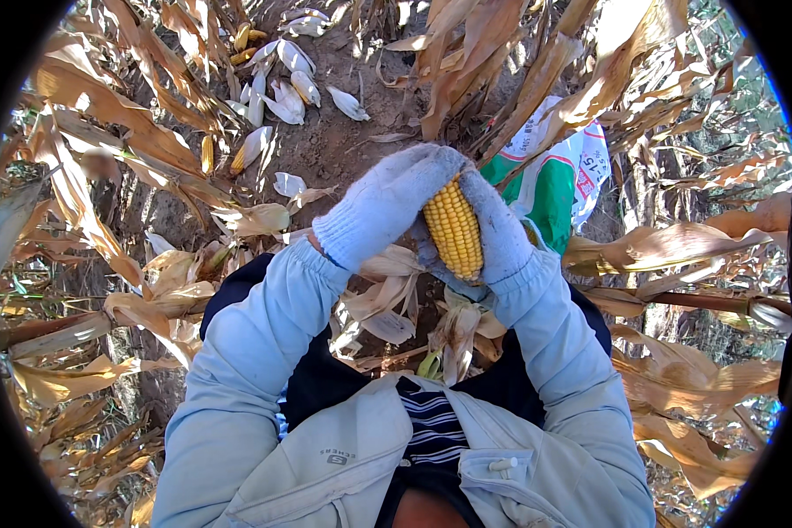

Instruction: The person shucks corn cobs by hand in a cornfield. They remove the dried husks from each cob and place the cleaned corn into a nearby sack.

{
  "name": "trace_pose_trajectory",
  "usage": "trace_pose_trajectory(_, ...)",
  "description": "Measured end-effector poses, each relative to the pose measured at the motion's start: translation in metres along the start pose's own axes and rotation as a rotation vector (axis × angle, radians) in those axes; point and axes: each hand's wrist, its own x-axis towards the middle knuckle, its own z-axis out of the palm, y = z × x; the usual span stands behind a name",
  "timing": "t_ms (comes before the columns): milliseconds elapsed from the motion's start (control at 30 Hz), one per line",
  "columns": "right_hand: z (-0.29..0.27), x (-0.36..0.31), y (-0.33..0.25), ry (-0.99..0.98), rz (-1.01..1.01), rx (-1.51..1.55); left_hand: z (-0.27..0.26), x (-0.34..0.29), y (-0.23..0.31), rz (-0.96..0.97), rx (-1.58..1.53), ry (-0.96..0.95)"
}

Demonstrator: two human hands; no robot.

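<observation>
A bare yellow ear of corn [454, 231] is held upright between my two hands, its kernels showing and no husk over its front. My left hand [387, 201], in a white knit glove, closes round the top and left side of the ear. Along its right side lies my right hand [500, 224], in a greyer, soiled glove, with fingers curled behind the ear. The fingertips of both hands meet near the top. Below them, dry husks [387, 308] lie on the ground between my legs.
Loose husks [295, 92] and several yellow ears of corn [207, 154] lie on the brown soil [334, 145] at the far left. A green and white sack [554, 189] stands just beyond my right hand. Dry corn stalks and leaves [695, 378] crowd both sides.
</observation>
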Motion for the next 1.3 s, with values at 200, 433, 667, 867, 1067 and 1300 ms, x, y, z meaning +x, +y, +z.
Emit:
trace_pose_trajectory(200, -0.007, 0.002, 0.000, 0.006, -0.007, 0.193, 0.006, -0.002, 0.006, -0.017, 0.040, -0.006)
trace_pose_trajectory(433, -0.013, -0.002, -0.007, -0.199, -0.002, 0.135, -0.002, -0.005, -0.001, 0.022, -0.228, -0.142)
trace_pose_trajectory(667, -0.015, 0.002, -0.001, -0.195, -0.037, 0.053, -0.006, -0.002, -0.007, -0.139, -0.280, -0.050)
trace_pose_trajectory(867, -0.022, 0.004, 0.004, -0.219, -0.004, 0.141, 0.005, -0.003, 0.004, -0.118, -0.254, -0.002)
trace_pose_trajectory(1067, -0.013, 0.002, -0.003, -0.148, -0.050, 0.158, 0.001, -0.006, 0.001, -0.139, -0.421, -0.113)
trace_pose_trajectory(1300, -0.017, -0.001, -0.002, -0.252, -0.056, 0.140, 0.001, -0.003, -0.012, 0.009, -0.610, -0.140)
